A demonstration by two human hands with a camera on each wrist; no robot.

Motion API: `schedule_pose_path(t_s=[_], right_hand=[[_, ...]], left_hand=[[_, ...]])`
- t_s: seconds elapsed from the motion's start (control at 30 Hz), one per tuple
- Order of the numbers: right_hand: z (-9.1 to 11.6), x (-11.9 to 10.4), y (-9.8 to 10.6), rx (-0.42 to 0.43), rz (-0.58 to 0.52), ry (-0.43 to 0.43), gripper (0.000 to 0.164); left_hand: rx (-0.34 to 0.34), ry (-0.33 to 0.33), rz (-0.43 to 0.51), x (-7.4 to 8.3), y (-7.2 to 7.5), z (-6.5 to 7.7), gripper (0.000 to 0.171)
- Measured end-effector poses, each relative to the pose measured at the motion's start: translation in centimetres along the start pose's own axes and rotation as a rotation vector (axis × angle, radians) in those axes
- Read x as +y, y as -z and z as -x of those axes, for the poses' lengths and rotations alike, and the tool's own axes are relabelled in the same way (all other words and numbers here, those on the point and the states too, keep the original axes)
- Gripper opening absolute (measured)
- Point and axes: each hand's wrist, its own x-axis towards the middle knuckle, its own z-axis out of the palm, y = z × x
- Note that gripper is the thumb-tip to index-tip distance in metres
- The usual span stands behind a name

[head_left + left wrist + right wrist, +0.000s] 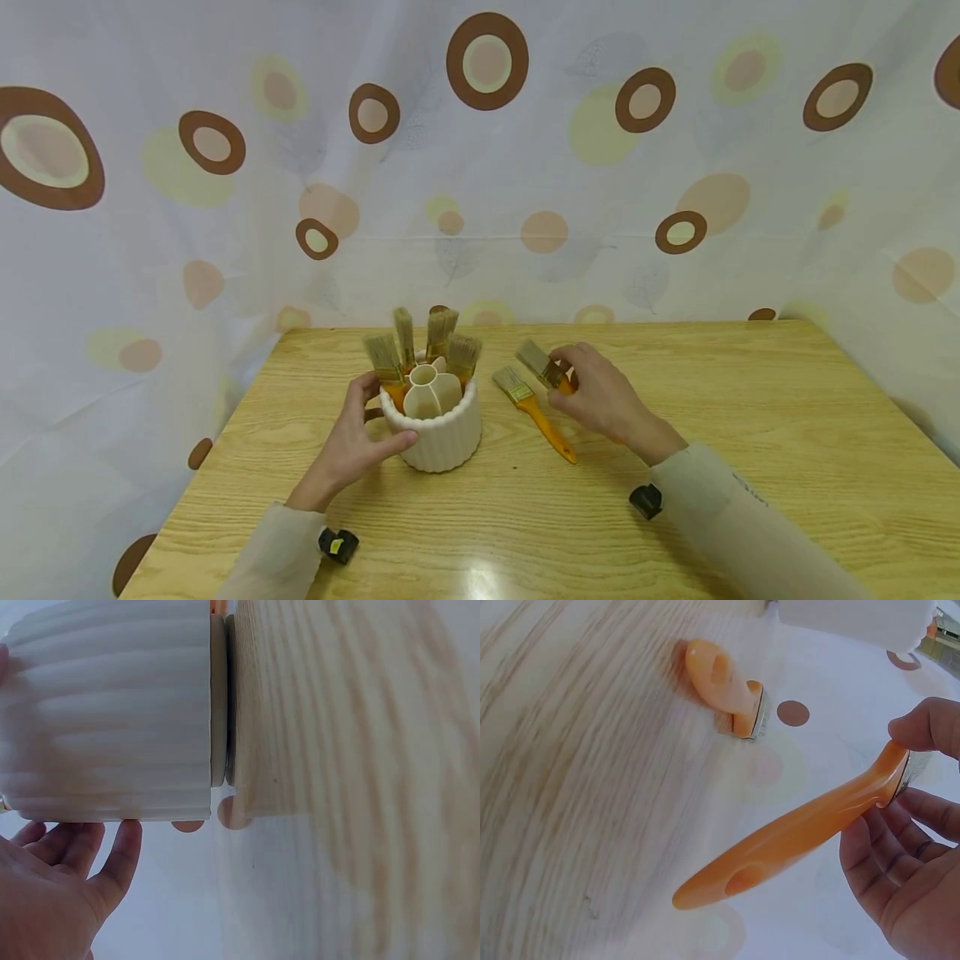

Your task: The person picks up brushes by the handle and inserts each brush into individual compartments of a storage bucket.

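Observation:
A white ribbed brush holder (pixel 442 437) stands on the wooden table with several bristle-up paintbrushes in its compartments. Around its left side, my left hand (pixel 352 442) holds it between thumb and fingers; in the left wrist view the fingertips (pixel 129 829) press against the ribbed wall (pixel 112 712). My right hand (pixel 596 392) pinches a paintbrush (pixel 787 832) between thumb and fingers near the metal band, its orange handle pointing down in the right wrist view. Just left of that hand, another orange-handled paintbrush (pixel 543 425) lies on the table, bristles pointing away from me.
The light wood table (pixel 750 417) extends to both sides. Behind it hangs a pale curtain (pixel 480 167) with brown, yellow and peach dots. Black wrist devices show by both sleeves (pixel 273 550).

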Motion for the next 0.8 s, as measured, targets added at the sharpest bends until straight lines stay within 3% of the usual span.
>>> schedule_pose_path(t_s=[0.57,0.8], right_hand=[[0.3,-2.0,0.8,0.131,-0.037,0.122,0.044],[0.3,-3.4,1.4,0.162,-0.047,0.166,0.044]], left_hand=[[-0.013,0.005,-0.015,0.0,-0.1,0.1,0.091],[-0.006,0.039,-0.025,0.1,-0.1,0.2,0.092]])
